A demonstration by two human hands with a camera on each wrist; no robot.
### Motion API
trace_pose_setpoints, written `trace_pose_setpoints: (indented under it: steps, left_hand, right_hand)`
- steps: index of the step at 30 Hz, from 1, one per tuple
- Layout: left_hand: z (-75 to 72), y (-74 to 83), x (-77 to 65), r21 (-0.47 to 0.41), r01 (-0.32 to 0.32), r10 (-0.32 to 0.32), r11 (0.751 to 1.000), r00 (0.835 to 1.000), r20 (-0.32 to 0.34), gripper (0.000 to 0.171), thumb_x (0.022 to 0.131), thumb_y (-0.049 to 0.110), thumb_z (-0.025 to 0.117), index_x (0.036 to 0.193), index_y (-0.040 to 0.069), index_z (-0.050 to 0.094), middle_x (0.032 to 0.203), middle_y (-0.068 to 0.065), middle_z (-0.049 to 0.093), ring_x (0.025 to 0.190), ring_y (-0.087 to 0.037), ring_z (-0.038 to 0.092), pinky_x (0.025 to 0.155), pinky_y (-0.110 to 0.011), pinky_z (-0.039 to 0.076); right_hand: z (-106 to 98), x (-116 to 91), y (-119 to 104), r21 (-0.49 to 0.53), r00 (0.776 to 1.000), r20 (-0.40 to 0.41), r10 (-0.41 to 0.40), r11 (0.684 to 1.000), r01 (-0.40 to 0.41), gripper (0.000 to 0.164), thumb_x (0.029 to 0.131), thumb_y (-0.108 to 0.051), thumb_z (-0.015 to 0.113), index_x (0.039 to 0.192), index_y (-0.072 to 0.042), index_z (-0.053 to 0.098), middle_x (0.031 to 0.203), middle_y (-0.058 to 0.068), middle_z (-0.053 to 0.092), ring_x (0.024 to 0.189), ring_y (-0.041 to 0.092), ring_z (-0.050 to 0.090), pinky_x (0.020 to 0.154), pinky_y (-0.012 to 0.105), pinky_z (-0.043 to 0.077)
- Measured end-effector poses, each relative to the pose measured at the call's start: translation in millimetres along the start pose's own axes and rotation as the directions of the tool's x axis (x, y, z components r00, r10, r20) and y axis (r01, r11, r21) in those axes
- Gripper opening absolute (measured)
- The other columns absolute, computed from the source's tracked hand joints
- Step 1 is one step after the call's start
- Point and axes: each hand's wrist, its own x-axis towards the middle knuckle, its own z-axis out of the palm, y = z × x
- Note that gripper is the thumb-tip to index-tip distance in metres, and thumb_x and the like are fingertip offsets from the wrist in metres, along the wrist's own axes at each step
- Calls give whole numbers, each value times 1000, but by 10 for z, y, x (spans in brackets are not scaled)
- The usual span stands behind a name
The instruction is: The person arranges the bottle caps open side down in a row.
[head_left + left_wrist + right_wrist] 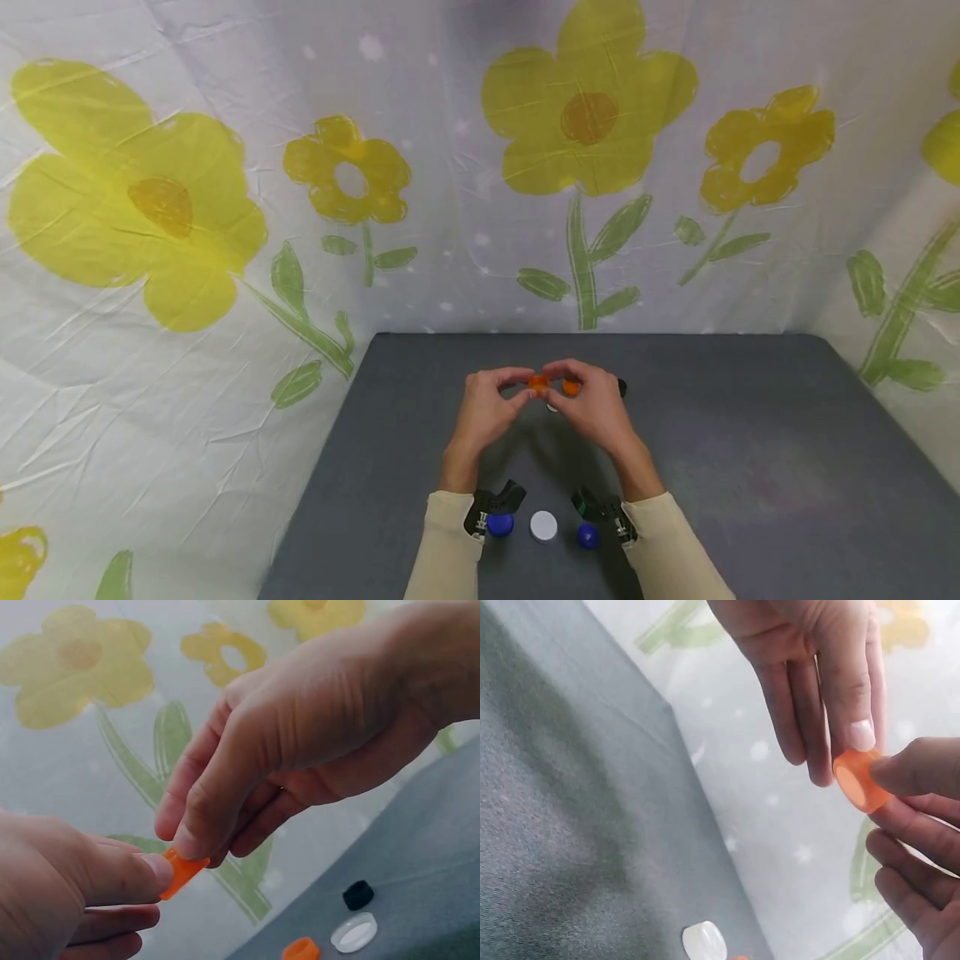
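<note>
Held above the far part of the table is an orange bottle cap [537,383], gripped between both hands. The left hand [486,408] pinches one side of it between thumb and fingers. From the opposite side, the right hand [595,408] pinches it the same way. In the left wrist view, the orange cap appears tilted between the two thumbs, partly covered by the fingertips. The right wrist view shows its round flat face. Below the hands lie a second orange cap [301,949], a white cap [355,933] and a black cap [358,895].
Nearer the body, a white cap [543,527] lies between a blue cap [500,524] and another blue cap [588,536]. The left one is partly hidden by the wrist camera. A flower-printed curtain [450,167] hangs behind the dark grey table [750,467].
</note>
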Motion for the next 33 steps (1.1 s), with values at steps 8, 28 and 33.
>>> trace_pose_setpoints:
  steps: [8, 28, 33]
  left_hand:
    - [-53, 145, -143, 22, -16, 15, 1000, 1000, 20, 27, 98, 16, 84, 124, 10, 83, 120, -5, 84, 119, -26, 77, 108, -51, 60]
    - [33, 140, -405, 67, -230, 232, 971, 972, -34, 31, 94, 8, 86, 125, 6, 82, 123, -8, 83, 116, -26, 79, 103, -48, 62]
    - [67, 108, -444, 72, -288, 294, 955, 951, -95, 34, 90, 2, 87, 123, 6, 83, 121, -8, 83, 114, -26, 80, 101, -45, 63]
  right_hand:
    - [-83, -164, -95, 3, 999, -34, -16, 1000, 16, 31, 92, -15, 90, 121, -12, 81, 116, 6, 83, 102, 29, 76, 91, 54, 64]
    - [-169, -401, -54, 125, 999, -10, 39, 991, -38, 23, 93, -11, 89, 114, -15, 81, 113, 0, 82, 109, 23, 77, 98, 38, 64]
    - [-188, -434, -62, 178, 995, 12, 102, 979, -103, 22, 94, -11, 87, 115, -11, 81, 113, 4, 82, 107, 23, 78, 97, 37, 64]
